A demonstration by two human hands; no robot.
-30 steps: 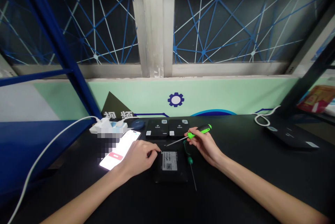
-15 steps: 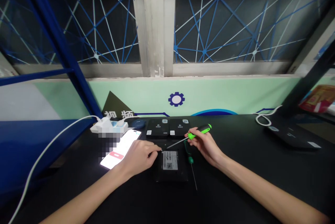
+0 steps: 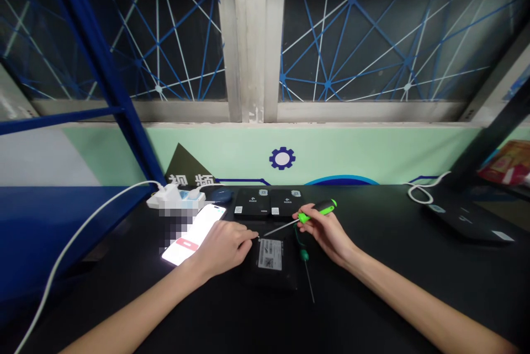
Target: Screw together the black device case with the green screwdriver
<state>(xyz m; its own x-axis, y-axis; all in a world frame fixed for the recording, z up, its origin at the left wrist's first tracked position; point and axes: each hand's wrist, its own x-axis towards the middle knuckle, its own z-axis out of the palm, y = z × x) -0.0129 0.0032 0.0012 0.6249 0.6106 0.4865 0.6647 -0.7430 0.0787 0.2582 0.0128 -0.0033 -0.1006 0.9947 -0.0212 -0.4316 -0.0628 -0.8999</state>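
A flat black box [image 3: 276, 282] with a white printed label lies in front of me. My right hand [image 3: 325, 227] is closed around a screwdriver [image 3: 318, 211] with a green and black handle. Its thin shaft slants down to the left, and the tip is at the far edge of the box, just above the label. My left hand [image 3: 229, 243] rests at the box's left side, index finger stretched to its far left corner and the other fingers partly curled. A second screwdriver [image 3: 305, 255], dark green, lies right of the box, partly behind my right hand.
Two black boxes [image 3: 252, 203] stand side by side at the back. A lit phone [image 3: 194, 238] leans left of my left hand, near a white power strip [image 3: 176, 197] and a dark blue mouse [image 3: 221, 196]. Another black device [image 3: 467, 224] and a white cable [image 3: 420, 194] lie right.
The whole view has shifted slightly, so things appear a little further right. My hands and the screwdriver keep nearly the same places at the box.
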